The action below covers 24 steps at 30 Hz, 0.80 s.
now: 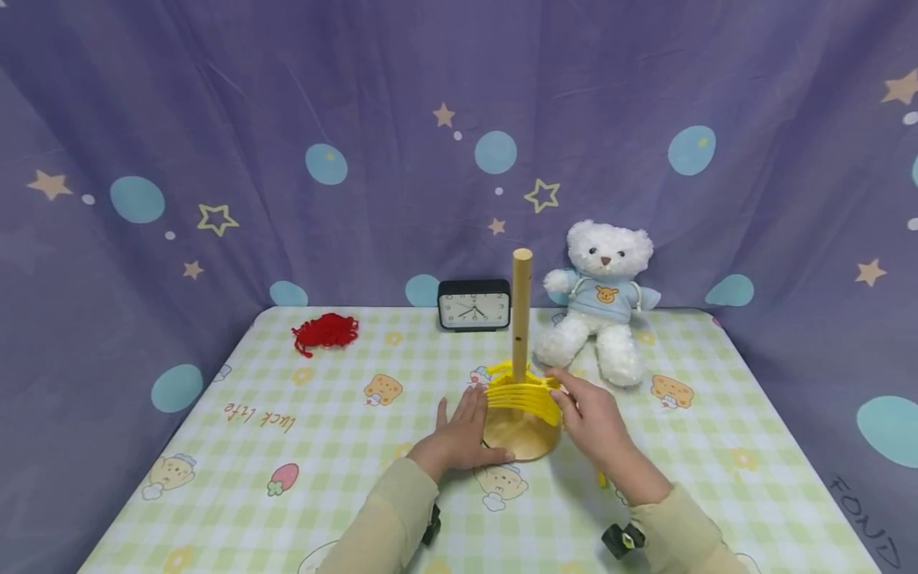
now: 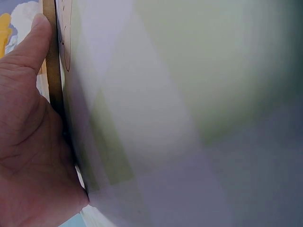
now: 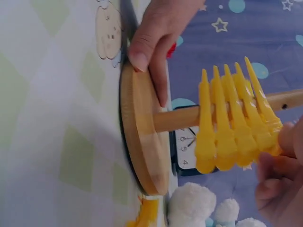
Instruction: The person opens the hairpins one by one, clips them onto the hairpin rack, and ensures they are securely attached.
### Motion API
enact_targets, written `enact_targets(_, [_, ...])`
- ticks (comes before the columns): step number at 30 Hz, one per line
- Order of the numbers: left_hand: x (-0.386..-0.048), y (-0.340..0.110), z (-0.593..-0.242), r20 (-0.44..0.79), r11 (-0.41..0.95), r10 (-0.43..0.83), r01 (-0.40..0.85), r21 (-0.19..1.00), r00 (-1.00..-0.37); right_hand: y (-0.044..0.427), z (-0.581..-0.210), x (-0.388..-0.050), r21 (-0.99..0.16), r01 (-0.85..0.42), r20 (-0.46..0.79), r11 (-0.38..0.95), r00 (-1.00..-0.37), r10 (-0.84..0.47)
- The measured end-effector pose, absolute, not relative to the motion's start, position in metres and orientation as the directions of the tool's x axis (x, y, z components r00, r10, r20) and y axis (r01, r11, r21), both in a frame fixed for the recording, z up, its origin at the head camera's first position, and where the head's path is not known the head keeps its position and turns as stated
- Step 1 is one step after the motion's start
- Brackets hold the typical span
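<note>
A round wooden base point(image 1: 521, 442) with an upright wooden post point(image 1: 521, 319) stands on the table. Around the lower post is a yellow bunch point(image 1: 527, 401) of several slender, curved, pointed prongs; its exact kind is unclear. My right hand point(image 1: 591, 414) pinches one end of the bunch between thumb and fingers, on the post's right side. At the base's left edge, my left hand point(image 1: 462, 438) presses with fingers straight and thumb along the front rim. In the right wrist view the bunch point(image 3: 232, 123) appears raised above the base, its tips pointing past the post.
A white teddy bear point(image 1: 606, 311) in a blue top sits behind on the right. A black clock point(image 1: 474, 305) stands behind the post, and a tangle of red yarn point(image 1: 326, 332) lies back left. Another yellow piece point(image 1: 602, 479) shows partly beneath my right wrist.
</note>
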<state>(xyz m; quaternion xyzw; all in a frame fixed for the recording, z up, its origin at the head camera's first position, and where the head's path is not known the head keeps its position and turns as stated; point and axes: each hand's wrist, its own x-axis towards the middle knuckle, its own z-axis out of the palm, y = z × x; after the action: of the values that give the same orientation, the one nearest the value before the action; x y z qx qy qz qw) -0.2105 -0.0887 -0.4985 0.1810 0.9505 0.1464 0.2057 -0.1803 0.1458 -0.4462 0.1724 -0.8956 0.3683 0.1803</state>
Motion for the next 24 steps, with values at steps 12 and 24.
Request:
enact_targets(12, [-0.211, -0.088, -0.498, -0.337, 0.896, 0.402, 0.289, 0.338, -0.852, 0.174, -0.449, -0.163, -0.635, -0.319, 0.309, 0.704, -0.940, -0.147])
enact_targets(24, [-0.209, -0.088, -0.493, -0.359, 0.895, 0.402, 0.278, 0.349, -0.842, 0.202, -0.459, -0.152, -0.624, -0.068, -0.006, 0.779, -0.996, -0.092])
